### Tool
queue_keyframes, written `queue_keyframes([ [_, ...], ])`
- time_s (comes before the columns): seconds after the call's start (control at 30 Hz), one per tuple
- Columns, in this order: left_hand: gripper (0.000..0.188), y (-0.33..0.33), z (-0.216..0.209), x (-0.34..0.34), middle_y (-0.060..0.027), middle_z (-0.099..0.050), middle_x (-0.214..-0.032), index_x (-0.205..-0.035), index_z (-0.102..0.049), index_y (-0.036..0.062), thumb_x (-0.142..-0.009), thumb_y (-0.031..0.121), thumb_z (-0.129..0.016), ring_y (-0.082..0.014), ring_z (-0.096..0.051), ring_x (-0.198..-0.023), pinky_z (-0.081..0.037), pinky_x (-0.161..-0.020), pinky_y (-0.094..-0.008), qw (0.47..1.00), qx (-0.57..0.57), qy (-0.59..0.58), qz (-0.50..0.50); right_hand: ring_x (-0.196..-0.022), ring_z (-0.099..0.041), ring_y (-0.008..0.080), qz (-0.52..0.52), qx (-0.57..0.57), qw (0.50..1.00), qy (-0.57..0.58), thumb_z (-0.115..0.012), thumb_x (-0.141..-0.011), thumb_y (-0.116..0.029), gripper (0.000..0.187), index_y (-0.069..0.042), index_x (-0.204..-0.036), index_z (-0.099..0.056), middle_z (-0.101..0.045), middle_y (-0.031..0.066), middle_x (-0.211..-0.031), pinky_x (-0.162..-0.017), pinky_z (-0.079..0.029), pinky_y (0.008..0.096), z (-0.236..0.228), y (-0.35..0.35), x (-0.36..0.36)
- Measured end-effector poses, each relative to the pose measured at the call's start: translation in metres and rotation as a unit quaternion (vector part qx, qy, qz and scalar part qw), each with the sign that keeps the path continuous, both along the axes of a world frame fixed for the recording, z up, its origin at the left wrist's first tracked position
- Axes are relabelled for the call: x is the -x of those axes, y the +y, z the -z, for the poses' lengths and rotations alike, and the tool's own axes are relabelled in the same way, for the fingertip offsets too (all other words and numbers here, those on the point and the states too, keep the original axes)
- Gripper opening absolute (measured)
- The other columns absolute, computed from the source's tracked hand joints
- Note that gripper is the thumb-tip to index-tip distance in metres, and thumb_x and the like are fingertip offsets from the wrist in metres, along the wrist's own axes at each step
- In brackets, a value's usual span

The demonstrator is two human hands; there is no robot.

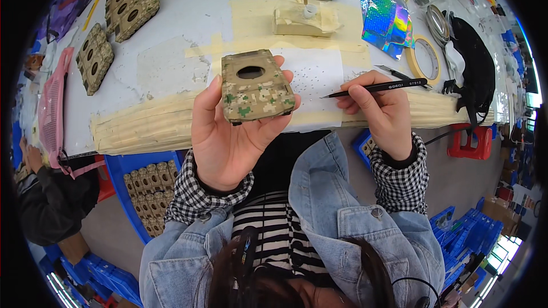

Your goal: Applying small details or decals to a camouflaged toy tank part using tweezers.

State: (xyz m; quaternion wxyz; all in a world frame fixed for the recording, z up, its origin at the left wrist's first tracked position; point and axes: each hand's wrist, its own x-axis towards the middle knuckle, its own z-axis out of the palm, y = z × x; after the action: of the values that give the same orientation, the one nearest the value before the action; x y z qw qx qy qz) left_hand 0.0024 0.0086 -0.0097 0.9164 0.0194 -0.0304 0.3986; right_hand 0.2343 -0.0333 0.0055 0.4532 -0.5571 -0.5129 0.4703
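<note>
Two hands up above the table (165, 17): the left hand (231, 148) cradles a camouflage case (257, 96), thumb and fingers wrapped round its sides, presumably to keep the face with the dark oval opening unobstructed. Across from it, the right hand (379, 111) pinches a slim black tool (379, 86) between thumb and fingers, low down, likely for fine control (the pointed tip aims caseward, yet sits clear). White paper (325, 65) lies beneath, its pale ground probably making those dark specks easier to spot.
</note>
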Motion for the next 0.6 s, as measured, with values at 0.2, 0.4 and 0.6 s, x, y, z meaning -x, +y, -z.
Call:
queue_keyframes([
  [0.2, 0.071, -0.0006, 0.001, 0.0003, -0.0283, -0.025, -0.136, -0.137, 0.0, -0.0047, -0.092, 0.034, -0.039, -0.0405, -0.041, -0.118, -0.043, -0.097, -0.0425, 1.0, 0.005, 0.003, 0.002, -0.07, -0.06, 0.0111, -0.013, 0.006, 1.0, -0.027, -0.051, -0.091, -0.013, 0.017, 0.003, -0.091, -0.057, -0.062, 0.0077, -0.078, -0.062, -0.047, 0.0208, -0.0013, -0.0002, 0.0003],
  [0.4, 0.071, -0.0007, 0.0017, 0.0003, -0.0282, -0.025, -0.136, -0.137, 0.0, -0.0049, -0.092, 0.034, -0.039, -0.0403, -0.04, -0.119, -0.043, -0.097, -0.0423, 1.0, 0.004, 0.005, 0.0, -0.068, -0.06, 0.0084, -0.003, -0.006, 1.0, -0.006, -0.054, -0.089, -0.013, 0.018, 0.004, -0.087, -0.059, -0.061, 0.005, -0.076, -0.06, -0.047, 0.0189, -0.0001, -0.0001, 0.0008],
  [0.6, 0.07, -0.0009, 0.0029, 0.0, -0.0278, -0.024, -0.137, -0.138, 0.0, -0.0042, -0.093, 0.034, -0.039, -0.0405, -0.04, -0.119, -0.043, -0.097, -0.0424, 1.0, 0.005, -0.003, 0.003, -0.068, -0.059, 0.0081, 0.008, -0.001, 1.0, -0.005, -0.054, -0.089, -0.014, 0.018, 0.003, -0.088, -0.059, -0.061, 0.0047, -0.074, -0.06, -0.047, 0.0185, -0.0004, -0.0001, 0.0011],
])
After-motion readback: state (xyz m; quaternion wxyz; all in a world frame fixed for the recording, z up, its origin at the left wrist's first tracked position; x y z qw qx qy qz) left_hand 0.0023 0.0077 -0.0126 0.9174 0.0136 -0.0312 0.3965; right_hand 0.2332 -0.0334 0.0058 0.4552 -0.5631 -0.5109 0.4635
